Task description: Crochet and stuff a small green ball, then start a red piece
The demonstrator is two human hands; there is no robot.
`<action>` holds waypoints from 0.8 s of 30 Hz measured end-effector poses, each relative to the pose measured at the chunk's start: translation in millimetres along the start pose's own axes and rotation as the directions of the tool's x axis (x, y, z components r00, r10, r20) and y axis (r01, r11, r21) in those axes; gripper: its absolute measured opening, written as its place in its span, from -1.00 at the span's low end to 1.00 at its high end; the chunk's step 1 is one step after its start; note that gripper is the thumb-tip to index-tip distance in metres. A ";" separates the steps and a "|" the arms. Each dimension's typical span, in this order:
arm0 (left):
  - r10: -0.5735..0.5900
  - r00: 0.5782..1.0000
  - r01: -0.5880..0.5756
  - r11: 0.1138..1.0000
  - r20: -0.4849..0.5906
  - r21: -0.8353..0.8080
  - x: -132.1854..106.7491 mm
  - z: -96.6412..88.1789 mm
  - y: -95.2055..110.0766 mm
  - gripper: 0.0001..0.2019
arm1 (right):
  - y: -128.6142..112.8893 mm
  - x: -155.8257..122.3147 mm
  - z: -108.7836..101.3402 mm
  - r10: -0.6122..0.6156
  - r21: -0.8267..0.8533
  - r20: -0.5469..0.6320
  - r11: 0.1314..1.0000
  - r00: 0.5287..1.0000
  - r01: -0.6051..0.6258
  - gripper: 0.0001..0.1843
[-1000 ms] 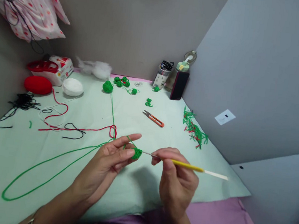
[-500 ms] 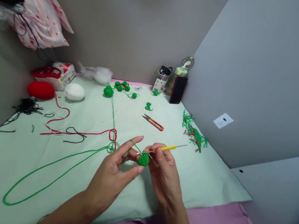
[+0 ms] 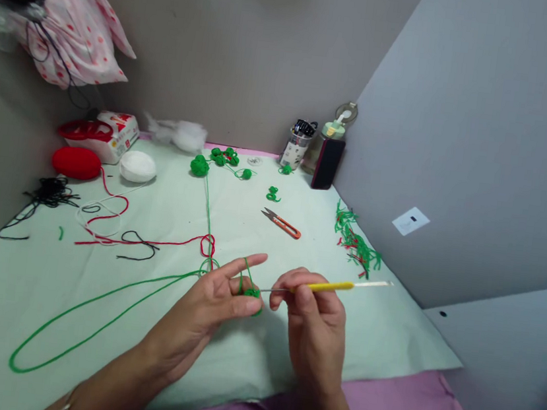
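My left hand pinches a small green crochet piece between thumb and fingers, which hide most of it. Green yarn runs from the piece up over the raised index finger. My right hand is closed round the yellow handle of a crochet hook. The hook's thin metal shaft points left, its tip at the crochet piece; the other metal end sticks out to the right. A long loop of green yarn lies on the table at the left and leads back to a green yarn ball.
Orange thread snips lie beyond my hands. Red yarn, white yarn and black strands are at the left. Green and red scraps lie along the right wall. A phone leans against a bottle beside a pen cup.
My right hand and the hook have moved right, away from my left hand. The crochet piece has turned and is now more covered by the left thumb and fingers.
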State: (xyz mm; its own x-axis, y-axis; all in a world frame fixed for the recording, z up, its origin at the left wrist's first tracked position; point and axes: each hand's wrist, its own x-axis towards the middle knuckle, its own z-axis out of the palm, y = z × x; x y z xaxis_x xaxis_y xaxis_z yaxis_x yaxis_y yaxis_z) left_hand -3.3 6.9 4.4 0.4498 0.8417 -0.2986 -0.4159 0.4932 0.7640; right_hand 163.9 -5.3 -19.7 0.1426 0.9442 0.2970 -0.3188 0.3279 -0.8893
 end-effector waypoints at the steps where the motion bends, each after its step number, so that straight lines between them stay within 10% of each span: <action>1: -0.025 0.999 0.025 1.000 0.037 -0.007 -0.3 -1.7 1.2 -0.31 | -2.2 2.2 -1.1 0.049 0.040 -0.006 0.998 0.999 -0.049 -0.83; 6: -0.004 0.998 0.004 1.000 0.069 0.004 -0.4 -2.8 -4.0 -0.39 | -4.8 4.4 -1.1 0.197 0.149 0.015 0.969 0.980 -0.197 -0.77; 12: 0.224 0.968 -0.188 0.946 -0.112 0.264 -1.2 -1.0 -13.2 -0.54 | 4.3 -6.7 2.4 -0.098 -0.230 0.016 0.968 0.995 0.099 -0.86; 17: 0.224 0.959 -0.193 0.965 -0.174 0.177 -0.8 1.1 -13.1 -0.61 | 5.6 -7.6 1.8 -0.113 -0.260 0.027 0.959 0.993 0.116 -0.80; 24: 0.074 0.993 -0.083 0.993 -0.094 -0.088 0.4 4.2 -11.0 -0.51 | 7.5 -17.7 -1.2 -0.437 -0.617 0.274 0.603 0.857 0.505 -0.50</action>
State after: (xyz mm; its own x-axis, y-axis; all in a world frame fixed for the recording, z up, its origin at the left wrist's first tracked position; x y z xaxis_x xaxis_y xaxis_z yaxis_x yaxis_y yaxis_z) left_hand 4.9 0.9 -1.8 0.3416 0.8929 -0.2933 -0.5192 0.4394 0.7331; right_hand 160.2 -19.6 -32.1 0.0050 0.6742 0.7385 0.4577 0.6551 -0.6011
